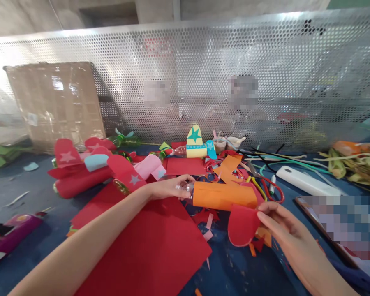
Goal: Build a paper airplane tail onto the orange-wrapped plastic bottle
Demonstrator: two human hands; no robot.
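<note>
An orange-wrapped plastic bottle (223, 195) lies on its side above the scraps in front of me. My left hand (172, 187) grips its clear neck end, thumb and fingers closed round it. With thumb and index finger, my right hand (277, 222) pinches a red rounded foam piece (243, 225) by its right edge. That piece rests against the lower right side of the bottle; whether it is attached I cannot tell. Under my left forearm lies a large red sheet (160, 246).
Left are bottles wrapped in red (83, 179) and a purple glue gun (15, 234). A yellow-wrapped bottle (195, 144) stands behind. Red-handled scissors (276, 187), a white stick-like device (306, 180) and a tablet (336, 234) lie right. A perforated metal panel (188, 74) closes off the back.
</note>
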